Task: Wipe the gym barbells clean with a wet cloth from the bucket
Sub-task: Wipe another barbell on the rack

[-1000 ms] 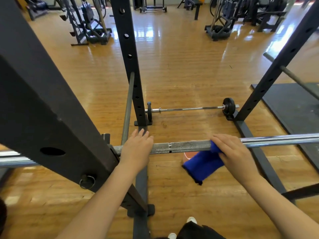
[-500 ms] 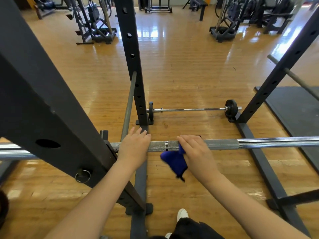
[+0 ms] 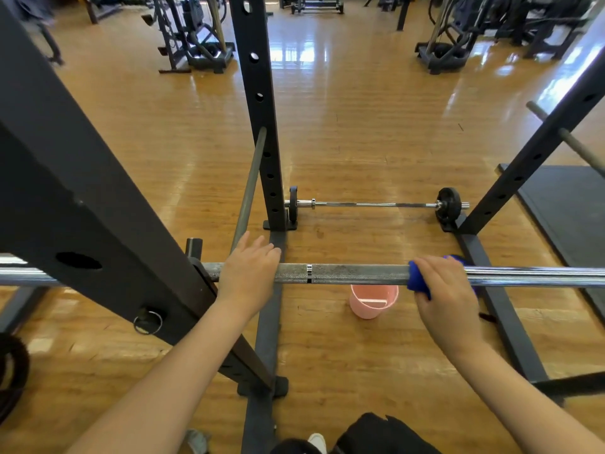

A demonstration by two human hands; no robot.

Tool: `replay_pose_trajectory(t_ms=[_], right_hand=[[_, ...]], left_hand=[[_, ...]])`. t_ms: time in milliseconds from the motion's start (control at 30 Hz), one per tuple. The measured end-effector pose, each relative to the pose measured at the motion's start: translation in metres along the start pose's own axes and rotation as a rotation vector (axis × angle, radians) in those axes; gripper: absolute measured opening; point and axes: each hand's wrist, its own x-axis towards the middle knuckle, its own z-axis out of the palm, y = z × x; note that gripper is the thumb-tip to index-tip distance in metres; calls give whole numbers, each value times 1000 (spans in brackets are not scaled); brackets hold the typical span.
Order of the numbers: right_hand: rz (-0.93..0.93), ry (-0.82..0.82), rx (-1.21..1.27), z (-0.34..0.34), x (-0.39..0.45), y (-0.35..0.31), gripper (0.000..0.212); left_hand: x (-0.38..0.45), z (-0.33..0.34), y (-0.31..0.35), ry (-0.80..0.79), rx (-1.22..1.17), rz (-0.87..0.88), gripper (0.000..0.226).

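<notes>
Fingers (image 3: 425, 265) of our right hand (image 3: 445, 296) wrap the blue cloth (image 3: 415, 278) around the barbell (image 3: 353, 273). Our left hand (image 3: 248, 273) rests flat beside them. Below sits the pink bucket (image 3: 373, 304).

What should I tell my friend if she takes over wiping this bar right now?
Left hand: open, resting on top of the bar near the rack post, steadying it.
Right hand: gripping the blue cloth wrapped round the bar, where the rough part meets the shiny part.
Pink bucket: on the floor under the bar.
Second barbell: on the floor farther away.
Done: wiping is under way on this bar.
Left: the rest of this bar, then probably the floor barbell.
</notes>
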Motion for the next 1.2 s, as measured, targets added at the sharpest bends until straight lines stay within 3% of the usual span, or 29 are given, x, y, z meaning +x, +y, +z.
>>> replay_pose_trajectory(t_ms=[167, 267, 367, 467, 667, 800, 933, 1100, 1200], right_hand=[[-212, -84, 37, 22, 26, -63, 24], [-226, -129, 35, 23, 28, -60, 32], [-145, -182, 36, 5, 17, -24, 56], [-104, -210, 18, -8, 16, -20, 56], [-379, -334, 129, 31, 54, -104, 45], [-405, -470, 127, 42, 64, -139, 35], [-390, -368, 119, 32, 52, -106, 56], [-370, -300, 151, 27, 40, -89, 55], [-420, -320, 185, 40, 49, -120, 50]], left_hand=[[-1, -2, 3, -18, 7, -58, 52], [-4, -4, 6, -64, 22, -105, 58], [-14, -1, 9, -59, 58, -194, 69], [-28, 6, 14, 0, 30, -283, 83], [-42, 5, 26, -21, 10, -385, 97], [-52, -4, 26, -103, 81, -492, 98], [-60, -7, 30, -141, 82, -491, 95], [-79, -6, 38, -107, -11, -495, 94], [-87, -8, 42, -174, 27, -482, 78]])
